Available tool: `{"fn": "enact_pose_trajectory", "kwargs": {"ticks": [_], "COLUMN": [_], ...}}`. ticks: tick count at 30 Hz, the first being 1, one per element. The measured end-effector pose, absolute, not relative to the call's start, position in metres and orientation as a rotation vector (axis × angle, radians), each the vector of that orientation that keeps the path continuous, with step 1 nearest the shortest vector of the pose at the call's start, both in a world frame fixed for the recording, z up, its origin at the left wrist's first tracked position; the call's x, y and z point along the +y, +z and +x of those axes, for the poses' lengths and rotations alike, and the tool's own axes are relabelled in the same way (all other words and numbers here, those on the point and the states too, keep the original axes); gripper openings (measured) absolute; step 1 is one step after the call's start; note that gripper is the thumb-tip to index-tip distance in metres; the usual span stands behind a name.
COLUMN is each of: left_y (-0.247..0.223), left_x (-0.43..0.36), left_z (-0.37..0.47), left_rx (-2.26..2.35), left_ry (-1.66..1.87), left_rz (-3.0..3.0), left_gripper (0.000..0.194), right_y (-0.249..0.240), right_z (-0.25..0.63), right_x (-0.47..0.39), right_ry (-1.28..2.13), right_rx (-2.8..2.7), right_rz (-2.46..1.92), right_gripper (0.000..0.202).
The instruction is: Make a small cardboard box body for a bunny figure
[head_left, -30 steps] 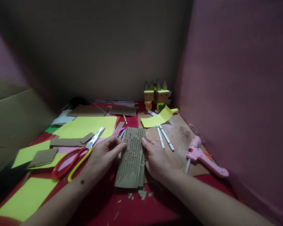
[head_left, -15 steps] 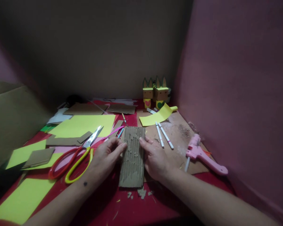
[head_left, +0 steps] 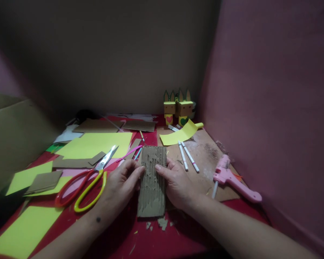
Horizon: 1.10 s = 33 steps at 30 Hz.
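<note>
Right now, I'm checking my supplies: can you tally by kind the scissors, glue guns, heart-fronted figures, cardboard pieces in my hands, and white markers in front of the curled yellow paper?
Scissors: 1
Glue gun: 1
Heart-fronted figures: 2
Held cardboard piece: 1
White markers in front of the curled yellow paper: 2
Total: 7

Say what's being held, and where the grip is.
A corrugated cardboard strip, held by its two long side edges: left hand on one, right hand on the other, that thumb resting on the ridged face.
</note>
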<state>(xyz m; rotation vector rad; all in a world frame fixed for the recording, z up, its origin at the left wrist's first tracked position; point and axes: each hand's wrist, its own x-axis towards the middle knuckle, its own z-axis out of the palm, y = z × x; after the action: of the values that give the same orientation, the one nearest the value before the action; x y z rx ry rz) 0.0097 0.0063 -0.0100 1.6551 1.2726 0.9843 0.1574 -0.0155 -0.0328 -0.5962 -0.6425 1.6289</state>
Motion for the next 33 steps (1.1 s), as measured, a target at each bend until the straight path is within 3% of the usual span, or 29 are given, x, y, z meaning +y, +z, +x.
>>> {"fn": "enact_pose_trajectory", "kwargs": {"ticks": [20,30,33], "left_y": [-0.02,-0.01,-0.011], "left_x": [0.01,0.017,0.022], "left_z": [0.005,0.007,0.006], "left_rx": [1.237,1.125,1.034], "left_ry": [0.955,0.878,0.789], "left_rz": [1.694,1.381,1.259], "left_gripper": [0.031,0.043,0.037], "right_y": [-0.04,-0.035,-0.032], "right_z": [0.157,0.156,0.156], "right_x": [-0.014,-0.013,-0.015], "right_ry": [1.611,1.581,1.596], "right_rx": [-0.689,-0.686,-0.698], "right_rz": [-0.614,-0.645,-0.673], "right_gripper": [0.032,0.035,0.035]}}
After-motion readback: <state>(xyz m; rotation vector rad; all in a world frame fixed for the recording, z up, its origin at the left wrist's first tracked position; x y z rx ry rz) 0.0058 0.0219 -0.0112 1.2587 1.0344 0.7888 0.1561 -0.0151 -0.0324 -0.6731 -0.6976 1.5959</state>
